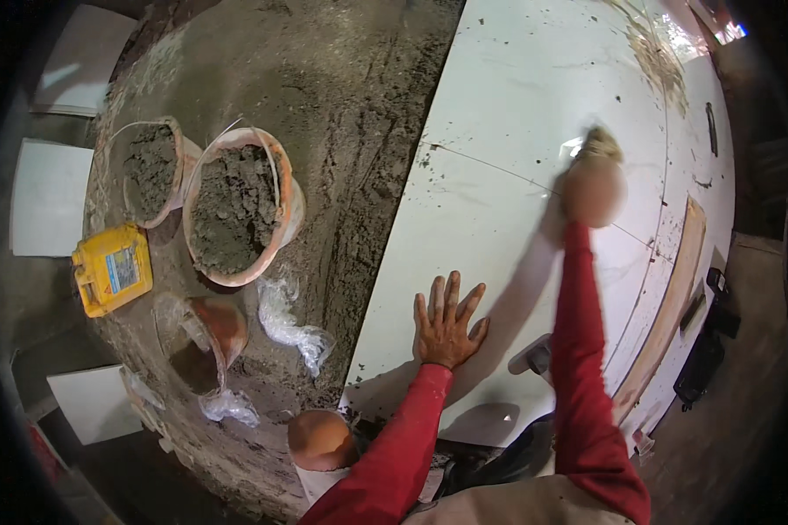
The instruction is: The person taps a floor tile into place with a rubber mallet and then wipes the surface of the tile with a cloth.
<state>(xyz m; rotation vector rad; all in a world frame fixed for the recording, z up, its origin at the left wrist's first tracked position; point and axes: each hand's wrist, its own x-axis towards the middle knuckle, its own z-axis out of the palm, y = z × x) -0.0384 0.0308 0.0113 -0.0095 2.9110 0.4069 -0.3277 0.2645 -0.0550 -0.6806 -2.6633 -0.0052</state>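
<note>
The left hand (449, 328) lay splayed on white tiles (481, 219); ahead of it, the blurred right hand (594, 191) gripped a tan wad (599, 145) that could drag grit (619, 98), scratching them.

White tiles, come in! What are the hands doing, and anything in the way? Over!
Left hand spread flat on white tiles. Right hand blurred, gripping a pale wad. Wooden strip off to the right, apart from both hands.

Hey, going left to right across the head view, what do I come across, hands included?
Yellow jerrycan, larger mortar-filled bucket, left hand, right hand, long wooden strip.
</note>
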